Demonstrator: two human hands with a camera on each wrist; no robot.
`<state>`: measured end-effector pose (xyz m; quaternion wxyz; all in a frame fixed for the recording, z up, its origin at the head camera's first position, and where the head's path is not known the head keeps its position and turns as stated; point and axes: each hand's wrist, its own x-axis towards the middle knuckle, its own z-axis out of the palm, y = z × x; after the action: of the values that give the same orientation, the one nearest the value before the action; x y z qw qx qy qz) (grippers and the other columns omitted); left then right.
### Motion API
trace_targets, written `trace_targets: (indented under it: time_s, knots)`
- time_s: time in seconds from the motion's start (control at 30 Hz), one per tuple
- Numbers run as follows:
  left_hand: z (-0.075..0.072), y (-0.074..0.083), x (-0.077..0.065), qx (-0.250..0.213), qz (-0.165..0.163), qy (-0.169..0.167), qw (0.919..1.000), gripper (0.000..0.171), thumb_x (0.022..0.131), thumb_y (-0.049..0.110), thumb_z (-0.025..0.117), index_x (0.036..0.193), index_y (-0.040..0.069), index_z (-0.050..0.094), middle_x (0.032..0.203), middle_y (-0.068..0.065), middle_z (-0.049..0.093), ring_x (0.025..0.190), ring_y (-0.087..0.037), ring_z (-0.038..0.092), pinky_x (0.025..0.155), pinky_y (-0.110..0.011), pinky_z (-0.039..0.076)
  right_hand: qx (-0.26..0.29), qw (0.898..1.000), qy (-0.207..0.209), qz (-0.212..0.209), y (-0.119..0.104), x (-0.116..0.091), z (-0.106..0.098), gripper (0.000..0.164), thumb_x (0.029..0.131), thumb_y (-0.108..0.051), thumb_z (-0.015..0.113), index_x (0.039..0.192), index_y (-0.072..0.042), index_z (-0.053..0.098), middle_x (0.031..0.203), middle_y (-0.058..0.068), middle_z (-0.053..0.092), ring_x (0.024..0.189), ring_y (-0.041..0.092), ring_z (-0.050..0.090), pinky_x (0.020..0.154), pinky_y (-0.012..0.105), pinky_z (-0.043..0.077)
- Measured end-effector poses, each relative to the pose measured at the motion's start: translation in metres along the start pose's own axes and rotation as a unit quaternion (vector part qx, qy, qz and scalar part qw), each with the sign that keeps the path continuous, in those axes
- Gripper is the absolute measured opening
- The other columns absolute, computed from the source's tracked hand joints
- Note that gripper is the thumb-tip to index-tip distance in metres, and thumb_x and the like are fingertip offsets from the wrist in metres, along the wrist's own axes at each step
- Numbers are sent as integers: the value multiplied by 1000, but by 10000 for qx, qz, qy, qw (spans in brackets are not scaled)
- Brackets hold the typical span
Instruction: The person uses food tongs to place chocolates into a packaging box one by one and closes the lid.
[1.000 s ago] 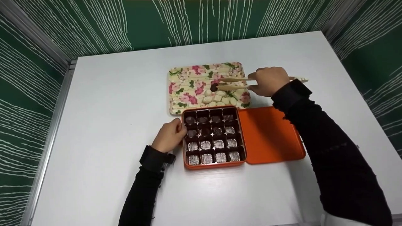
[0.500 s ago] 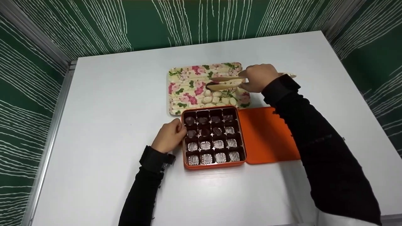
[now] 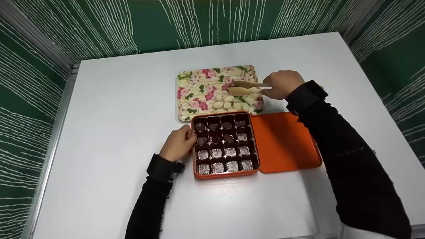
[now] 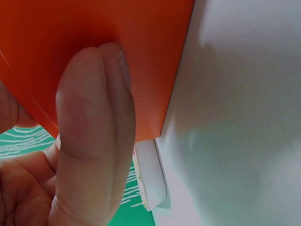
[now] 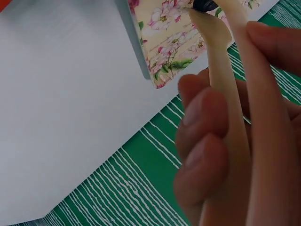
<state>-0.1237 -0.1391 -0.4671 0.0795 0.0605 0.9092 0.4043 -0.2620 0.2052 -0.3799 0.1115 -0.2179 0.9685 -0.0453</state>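
Note:
On the left side of the orange chocolate box [image 3: 226,176], my left hand [image 3: 178,142] grips the wall, thumb at the rim and fingers [image 4: 89,113] against the outside. Its divided insert holds dark chocolates [image 3: 200,126] in the back row and part of the second; the two front rows show bare silvery bottoms. My right hand [image 3: 285,84] holds wooden tongs [image 3: 245,90] above the floral tray [image 3: 191,96]. A dark chocolate [image 5: 204,4] sits between the tong tips in the right wrist view; in the head view the tongs mostly hide it.
Several cream-coloured pieces [image 3: 227,105] lie on the tray's front right part, close behind the box. An orange lid [image 3: 287,142] lies flat to the right of the box, under the right forearm. Green walls with white lines border the white table [image 3: 109,126].
The tongs moved left to the dark chocolate on the tray, then back right. The chocolate is now between their tips and gone from its former spot. The left hand has stayed put.

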Motion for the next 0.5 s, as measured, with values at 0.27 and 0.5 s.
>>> trace_targets:
  time_s: [0.27, 0.5]
  knots:
    - [0, -1, 0, -28, 60, -30, 10000, 22, 95, 15, 58, 78, 15, 44, 66, 4, 43, 60, -16, 45, 57, -31, 35, 220, 9997, -33, 83, 7, 7, 10, 45, 102, -26, 58, 137, 1, 62, 125, 26, 66, 105, 44, 63, 88, 58, 50]
    - [1, -2, 1, 14, 112, 21, 9999, 22, 95, 15, 59, 78, 15, 45, 66, 4, 43, 60, -16, 45, 57, -31, 36, 299, 9992, 219, -129, 6, 8, 18, 42, 104, -26, 59, 136, 0, 63, 126, 24, 67, 101, 42, 65, 88, 56, 50]
